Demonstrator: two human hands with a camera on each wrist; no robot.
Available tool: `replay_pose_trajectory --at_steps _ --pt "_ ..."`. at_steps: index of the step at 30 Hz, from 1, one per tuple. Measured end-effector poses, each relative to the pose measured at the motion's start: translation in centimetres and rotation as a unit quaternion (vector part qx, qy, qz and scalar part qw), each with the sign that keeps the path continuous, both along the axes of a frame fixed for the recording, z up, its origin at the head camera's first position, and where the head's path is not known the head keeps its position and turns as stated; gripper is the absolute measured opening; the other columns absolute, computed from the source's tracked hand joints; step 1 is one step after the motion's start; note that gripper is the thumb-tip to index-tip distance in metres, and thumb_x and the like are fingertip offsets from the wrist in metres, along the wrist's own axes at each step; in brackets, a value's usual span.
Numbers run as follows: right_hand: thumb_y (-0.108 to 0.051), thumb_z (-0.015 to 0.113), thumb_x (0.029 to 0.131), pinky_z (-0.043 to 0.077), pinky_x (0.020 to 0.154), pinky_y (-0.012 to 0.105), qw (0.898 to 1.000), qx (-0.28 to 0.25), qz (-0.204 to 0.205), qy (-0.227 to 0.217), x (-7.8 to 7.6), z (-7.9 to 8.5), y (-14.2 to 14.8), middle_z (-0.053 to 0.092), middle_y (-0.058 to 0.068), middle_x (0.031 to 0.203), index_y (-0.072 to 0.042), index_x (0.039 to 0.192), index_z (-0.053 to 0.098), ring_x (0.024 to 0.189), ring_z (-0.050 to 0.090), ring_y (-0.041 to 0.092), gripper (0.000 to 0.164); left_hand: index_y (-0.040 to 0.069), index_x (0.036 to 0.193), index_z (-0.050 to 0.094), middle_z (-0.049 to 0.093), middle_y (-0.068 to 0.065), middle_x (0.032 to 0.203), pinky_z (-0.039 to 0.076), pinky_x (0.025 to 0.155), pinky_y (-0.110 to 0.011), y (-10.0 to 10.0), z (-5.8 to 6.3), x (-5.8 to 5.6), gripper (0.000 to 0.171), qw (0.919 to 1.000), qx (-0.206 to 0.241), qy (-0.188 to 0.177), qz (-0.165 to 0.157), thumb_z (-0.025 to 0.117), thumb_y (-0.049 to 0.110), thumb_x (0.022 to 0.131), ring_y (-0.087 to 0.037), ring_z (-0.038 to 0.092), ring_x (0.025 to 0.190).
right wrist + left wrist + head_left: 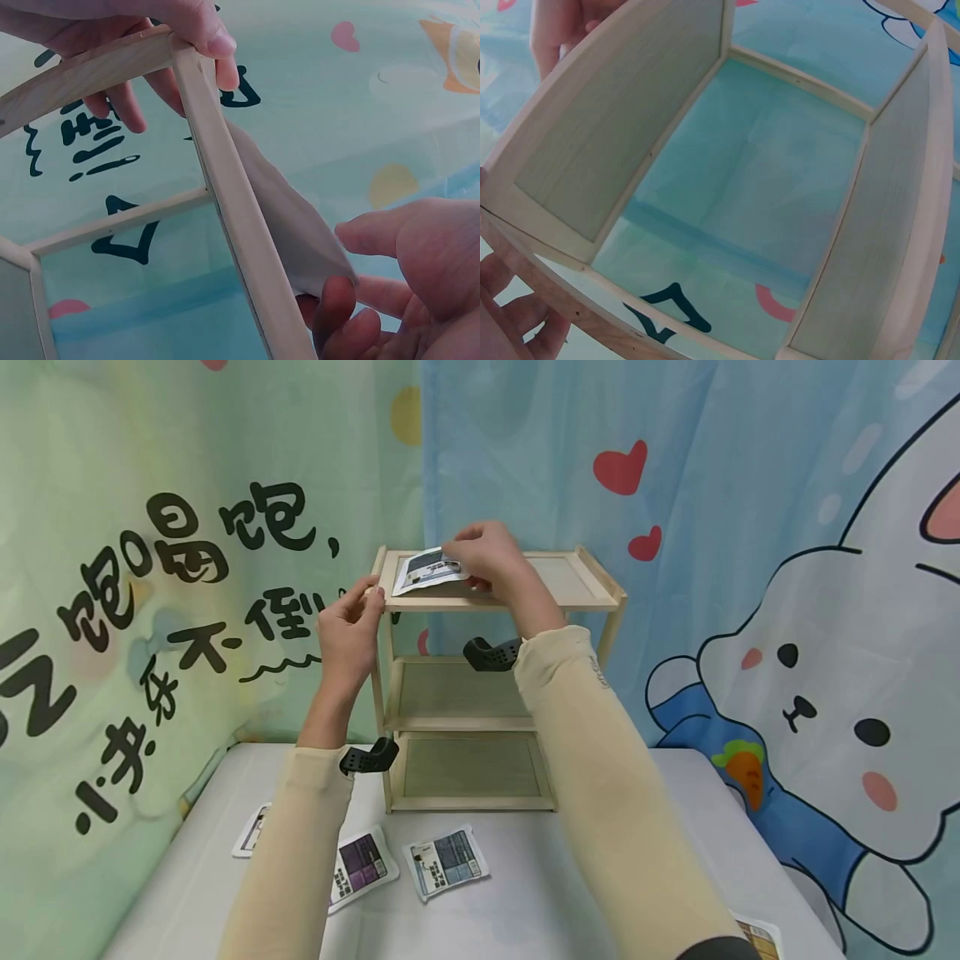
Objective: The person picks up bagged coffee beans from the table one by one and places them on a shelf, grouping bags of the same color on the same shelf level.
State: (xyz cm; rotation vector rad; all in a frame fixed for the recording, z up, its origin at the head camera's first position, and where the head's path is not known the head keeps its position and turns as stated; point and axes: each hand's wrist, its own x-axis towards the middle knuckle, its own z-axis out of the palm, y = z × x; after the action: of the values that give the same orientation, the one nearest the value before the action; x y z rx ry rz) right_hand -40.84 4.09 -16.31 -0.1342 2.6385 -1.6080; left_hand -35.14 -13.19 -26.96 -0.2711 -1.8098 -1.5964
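A small three-tier wooden shelf [465, 724] stands on the table. At its top left front corner, my left hand [348, 631] grips the wooden frame with thumb and fingers; the right wrist view shows that hand [135, 45] around the corner. My right hand [491, 560] pinches the right end of a flat white packet [427, 570] with a dark blue printed label, over the left part of the top tier. Its pale underside [281, 210] rises at a slant behind the front rail in the right wrist view.
On the white table [517, 893] lie a blue-labelled packet [447, 862] and a purple-labelled packet [363, 868]. Another packet [253, 831] is partly behind the left sleeve, and one with a brown print [761, 939] sits by the right sleeve. Printed curtains [525, 452] hang behind.
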Motion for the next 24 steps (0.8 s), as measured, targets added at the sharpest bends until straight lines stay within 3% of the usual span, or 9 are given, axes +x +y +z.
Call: replay_pose_trajectory --at_steps 4,10,17,24 --pt "-0.03 0.058 0.097 0.039 0.052 0.027 1.0 0.001 -0.013 0.002 0.6 0.0 0.9 0.053 0.002 0.093 -0.015 0.138 0.049 0.057 0.046 0.016 0.046 -0.003 0.126 0.063 0.068 -0.024 0.106 0.042 0.071 -0.022 0.6 1.1 1.8 0.033 1.0 -0.005 -0.006 0.001 0.055 0.013 0.098 -0.025 0.064 0.093" --pt "-0.033 0.058 0.097 0.039 0.052 0.027 0.999 0.009 -0.022 0.029 1.8 -0.1 2.3 0.052 0.002 0.091 -0.018 0.136 0.051 0.06 0.049 0.017 0.043 -0.003 0.126 0.063 0.069 -0.023 0.106 0.043 0.073 -0.022 0.6 1.3 2.0 0.034 1.0 -0.003 -0.008 0.0 0.055 0.014 0.098 -0.025 0.065 0.094" --pt "-0.033 0.058 0.097 0.044 0.059 0.03 0.995 0.002 -0.002 0.103 3.8 -1.0 4.1 0.053 0.004 0.122 -0.015 0.134 0.055 0.068 0.055 0.021 0.041 -0.003 0.127 0.062 0.067 -0.024 0.109 0.043 0.077 -0.023 0.6 1.3 2.1 0.034 0.9999 -0.009 -0.012 0.0 0.055 0.013 0.098 -0.028 0.065 0.098" --pt "-0.033 0.059 0.096 0.047 0.063 0.032 0.986 0.004 -0.015 0.164 6.5 -2.8 5.8 0.061 0.006 0.113 -0.012 0.127 0.061 0.067 0.059 0.024 0.037 -0.003 0.127 0.062 0.067 -0.023 0.11 0.042 0.074 -0.022 0.6 1.3 2.3 0.033 0.9999 -0.009 -0.011 -0.002 0.055 0.013 0.099 -0.026 0.064 0.096"
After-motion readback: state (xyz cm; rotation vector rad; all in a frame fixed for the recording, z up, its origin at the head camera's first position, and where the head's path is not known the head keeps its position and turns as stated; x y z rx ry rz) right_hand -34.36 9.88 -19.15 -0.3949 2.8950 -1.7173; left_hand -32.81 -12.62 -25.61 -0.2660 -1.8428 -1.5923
